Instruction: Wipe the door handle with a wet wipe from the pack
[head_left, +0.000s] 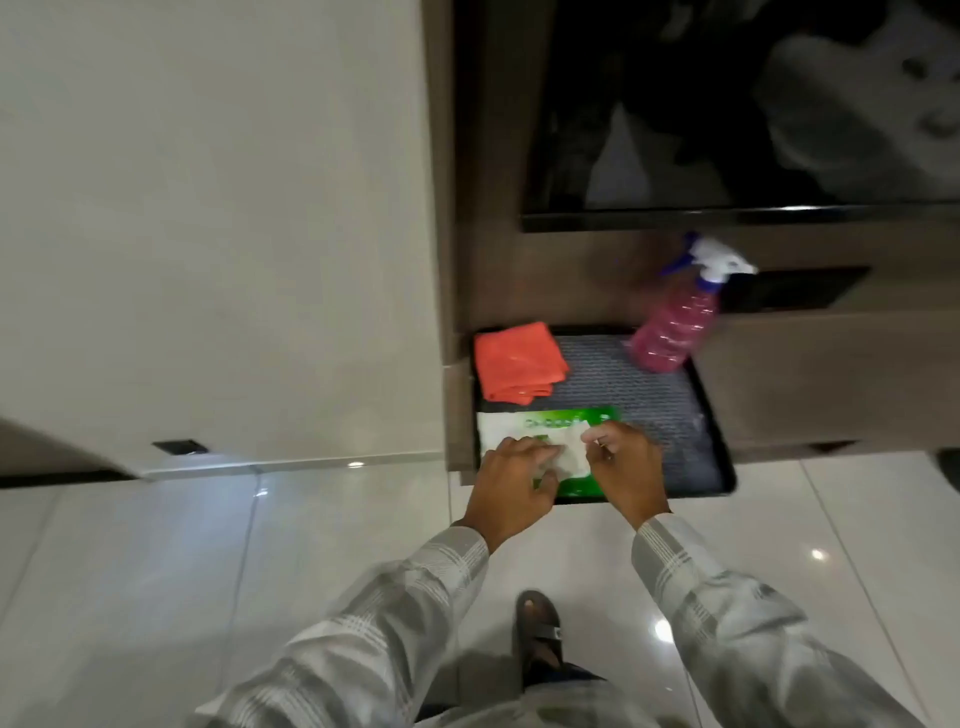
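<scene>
A green and white wet wipe pack (550, 421) lies flat at the near left of a black tray (719, 457) on the floor. My left hand (511, 488) presses down on the pack's near part. My right hand (626, 467) pinches a white wipe or flap (730, 452) at the pack's opening, between thumb and forefinger. The image is blurred, so I cannot tell wipe from flap. No door handle is in view.
A folded orange cloth (517, 366) lies at the tray's far left. A pink spray bottle (675, 325) with a white and blue trigger stands at the far right corner. Brown cabinet fronts and a dark screen (727, 114) rise behind. Glossy white floor tiles (208, 571) surround my sandalled foot (537, 629).
</scene>
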